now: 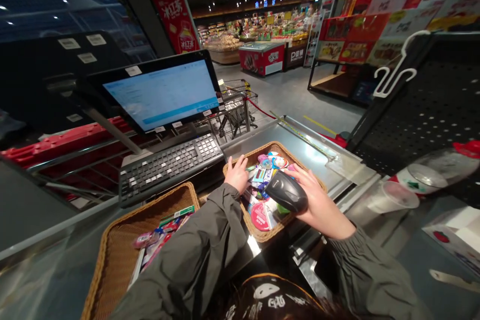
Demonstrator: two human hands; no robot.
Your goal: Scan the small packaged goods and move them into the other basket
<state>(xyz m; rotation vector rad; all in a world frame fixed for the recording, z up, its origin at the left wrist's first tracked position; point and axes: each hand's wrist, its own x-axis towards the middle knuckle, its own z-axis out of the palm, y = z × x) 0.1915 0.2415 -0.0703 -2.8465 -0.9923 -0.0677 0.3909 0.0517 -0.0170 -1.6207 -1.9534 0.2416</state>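
Note:
My right hand (318,200) is wrapped round a black handheld barcode scanner (287,191), held over a wicker basket (307,172) full of several small colourful packets (268,167). My left hand (237,174) reaches into the same basket at its left rim, its fingers curled down among the packets; what they touch is hidden. Both arms wear dark grey-green sleeves.
A second wicker basket (112,240) with a few packets sits at lower left. A black keyboard (168,165) and a lit till screen (161,92) stand behind. Steel counter (311,145), plastic cups (393,195) at right, shopping trolleys (236,102) beyond.

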